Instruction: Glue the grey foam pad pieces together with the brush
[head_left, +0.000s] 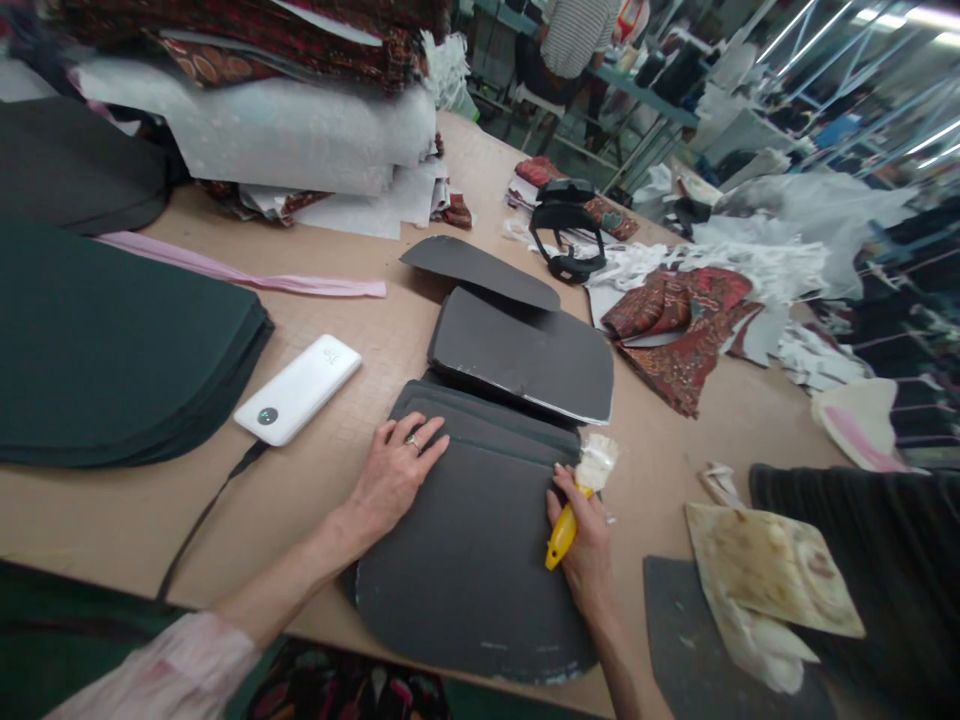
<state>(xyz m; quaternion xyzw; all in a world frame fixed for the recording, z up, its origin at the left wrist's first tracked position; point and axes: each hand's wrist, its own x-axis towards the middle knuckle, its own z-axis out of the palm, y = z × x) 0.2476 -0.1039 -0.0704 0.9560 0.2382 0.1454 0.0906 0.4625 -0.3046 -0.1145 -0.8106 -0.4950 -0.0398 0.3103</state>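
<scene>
Head view: the grey panel lies at the table's near edge. Left hand rests flat, fingers spread, on its left part; right hand grips a yellow-handled brush at its right edge, bristles pointing away.

no readable text, power bank logo (too blurred)

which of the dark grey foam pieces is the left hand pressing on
The nearest, largest grey piece at the table's front edge: the left hand lies flat on its top left, the right hand holds a yellow-handled brush at its right edge.
</scene>
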